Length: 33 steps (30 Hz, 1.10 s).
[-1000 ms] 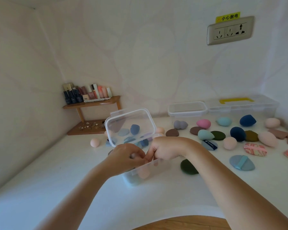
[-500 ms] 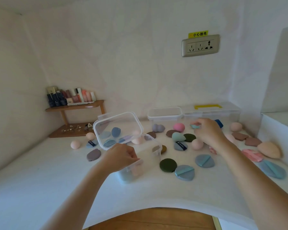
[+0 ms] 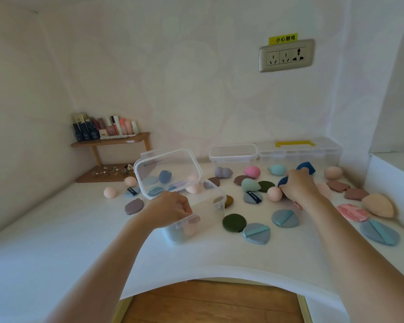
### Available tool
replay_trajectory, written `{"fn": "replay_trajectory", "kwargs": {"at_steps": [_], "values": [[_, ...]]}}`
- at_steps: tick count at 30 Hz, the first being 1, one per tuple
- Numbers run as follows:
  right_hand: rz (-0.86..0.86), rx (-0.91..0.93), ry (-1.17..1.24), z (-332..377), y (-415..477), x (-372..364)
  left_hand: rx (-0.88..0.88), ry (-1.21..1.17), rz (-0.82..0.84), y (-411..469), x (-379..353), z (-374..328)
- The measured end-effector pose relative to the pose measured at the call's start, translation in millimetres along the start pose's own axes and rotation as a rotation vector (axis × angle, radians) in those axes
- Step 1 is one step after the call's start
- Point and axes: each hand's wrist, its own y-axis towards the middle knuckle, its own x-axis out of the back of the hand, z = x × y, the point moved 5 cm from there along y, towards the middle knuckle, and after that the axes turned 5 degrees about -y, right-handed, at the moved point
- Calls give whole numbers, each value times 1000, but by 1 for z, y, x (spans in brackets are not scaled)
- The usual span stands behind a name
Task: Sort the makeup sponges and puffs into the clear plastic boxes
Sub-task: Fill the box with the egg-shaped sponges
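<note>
**Left hand on the open box, right hand over a dark blue sponge**

Nearest the camera, the left hand [image 3: 170, 209] rests on the near rim of a clear box [image 3: 208, 213] that stands on the white surface [image 3: 56, 241]. Its fingers [image 3: 186, 209] are curled together over the rim, gripping the box edge. The box lid [image 3: 167, 172] stands tilted up on the far side of those fingers, and pale pink and bluish pieces show blurred through the box wall just beneath them.

To the right of the box lie a dark green round puff [image 3: 234, 222] and a grey-blue puff with a band [image 3: 256, 233], with a second banded puff [image 3: 285, 217] just beyond.

Farther out, the right hand [image 3: 297, 186] is lowered among the loose pieces. Its fingers [image 3: 287, 191] are bent around a dark blue sponge [image 3: 283, 181] (whether they have closed firmly on it cannot be told), and a peach ball sponge [image 3: 274, 193] lies touching the fingertips on their left side. Left of that sit a teal sponge [image 3: 249, 184] and a grey puff with a dark label [image 3: 253, 197].

Beyond the right fingers another dark blue sponge [image 3: 306, 167], a light teal sponge [image 3: 277, 169] and a pink sponge [image 3: 252, 171] lie in a loose row. Behind them, against the wall, stand an empty clear box [image 3: 233, 153] and a larger box with a yellow handle [image 3: 300, 150].
</note>
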Motion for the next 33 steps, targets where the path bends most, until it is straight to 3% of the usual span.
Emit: {"fn": "replay_trajectory", "kwargs": {"at_steps": [6, 9, 11, 14, 17, 20, 26, 33], "values": [[-98, -23, 96, 2, -1, 8, -5, 0, -4, -2, 1, -2], [-241, 124, 267, 25, -14, 35, 0, -11, -11, -2, 0, 0], [-186, 333, 407, 56, -34, 50, -1, 0, -19, -3, 0, 1], [86, 597, 565, 107, -73, 51, -4, -12, -38, -4, 1, 1], [239, 752, 352, 143, -98, 26, -29, -41, -82, -6, 4, -3], [212, 779, 144, 160, -103, 3, -24, -4, -93, -9, 5, -5], [203, 735, 133, 168, -102, -25, -18, -19, -86, -13, 6, -10], [128, 729, -98, 180, -104, -23, -62, -74, -141, -17, 8, -9]]}}
